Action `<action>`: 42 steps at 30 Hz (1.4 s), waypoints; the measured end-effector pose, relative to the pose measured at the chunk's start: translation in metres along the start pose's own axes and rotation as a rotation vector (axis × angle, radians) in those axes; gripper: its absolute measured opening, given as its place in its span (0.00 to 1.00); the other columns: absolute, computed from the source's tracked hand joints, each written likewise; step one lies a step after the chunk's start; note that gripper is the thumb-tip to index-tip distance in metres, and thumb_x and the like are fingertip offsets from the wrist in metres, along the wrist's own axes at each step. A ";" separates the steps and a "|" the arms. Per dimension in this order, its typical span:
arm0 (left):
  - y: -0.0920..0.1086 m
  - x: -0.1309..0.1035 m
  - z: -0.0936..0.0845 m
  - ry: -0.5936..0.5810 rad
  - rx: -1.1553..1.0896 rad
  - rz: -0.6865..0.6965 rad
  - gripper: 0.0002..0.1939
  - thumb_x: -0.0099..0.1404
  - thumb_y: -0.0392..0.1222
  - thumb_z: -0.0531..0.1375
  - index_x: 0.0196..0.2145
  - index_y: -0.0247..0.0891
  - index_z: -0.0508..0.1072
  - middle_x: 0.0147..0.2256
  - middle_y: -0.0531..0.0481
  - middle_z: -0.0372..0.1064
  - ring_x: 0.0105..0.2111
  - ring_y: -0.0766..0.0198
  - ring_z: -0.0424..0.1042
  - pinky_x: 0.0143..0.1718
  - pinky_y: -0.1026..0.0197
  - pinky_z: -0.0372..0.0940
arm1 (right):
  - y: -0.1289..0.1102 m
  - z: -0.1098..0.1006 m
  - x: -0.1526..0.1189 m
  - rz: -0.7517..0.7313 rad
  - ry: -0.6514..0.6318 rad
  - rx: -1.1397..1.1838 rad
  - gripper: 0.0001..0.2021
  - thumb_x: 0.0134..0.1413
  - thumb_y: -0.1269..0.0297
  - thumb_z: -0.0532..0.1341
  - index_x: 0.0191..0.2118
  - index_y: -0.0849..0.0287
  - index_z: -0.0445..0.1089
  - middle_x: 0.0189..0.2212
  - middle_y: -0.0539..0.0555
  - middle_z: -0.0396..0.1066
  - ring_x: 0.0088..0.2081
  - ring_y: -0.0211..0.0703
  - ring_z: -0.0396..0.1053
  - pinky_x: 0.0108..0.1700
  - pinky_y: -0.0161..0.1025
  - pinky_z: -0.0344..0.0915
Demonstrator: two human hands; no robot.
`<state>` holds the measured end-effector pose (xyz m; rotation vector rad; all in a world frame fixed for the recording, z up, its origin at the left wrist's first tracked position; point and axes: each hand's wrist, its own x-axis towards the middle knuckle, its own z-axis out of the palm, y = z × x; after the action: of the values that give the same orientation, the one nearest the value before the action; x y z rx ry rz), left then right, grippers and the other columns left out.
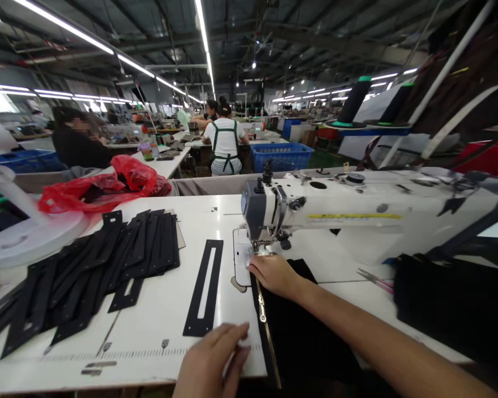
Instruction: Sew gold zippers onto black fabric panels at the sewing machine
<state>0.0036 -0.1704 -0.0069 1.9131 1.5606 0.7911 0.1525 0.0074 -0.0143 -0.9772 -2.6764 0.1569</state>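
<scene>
My right hand [276, 275] is closed on the top end of a black fabric piece [311, 326], right beside the needle of the sewing machine [255, 243]. A gold-toothed zipper [269, 345] with a metal pull [262, 310] runs down the fabric's left edge. My left hand [211, 362] is over the table's front edge, slightly blurred, its thumb and fingers apart with nothing visible between them. Just beyond it lies a single black slotted strip [205, 287], flat on the white table [149, 326].
A pile of black slotted strips [91, 271] covers the left side. Behind it sits a red plastic bag [108, 185]; a white lamp base [37, 235] stands at far left. Small scissors [377, 280] and dark fabric [452, 309] lie right. Co-workers [225, 138] sit ahead near a blue crate [281, 157].
</scene>
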 end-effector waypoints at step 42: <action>0.018 0.084 -0.013 -0.401 0.611 0.333 0.48 0.53 0.67 0.57 0.60 0.28 0.53 0.62 0.35 0.42 0.61 0.40 0.38 0.59 0.33 0.35 | -0.019 -0.008 -0.087 0.058 0.031 -0.078 0.24 0.63 0.67 0.44 0.63 0.70 0.45 0.63 0.60 0.43 0.64 0.45 0.37 0.62 0.54 0.44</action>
<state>0.0192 -0.0909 0.0240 2.6118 1.3355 0.0097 0.2071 -0.0629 -0.0233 -1.0721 -2.6451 0.0486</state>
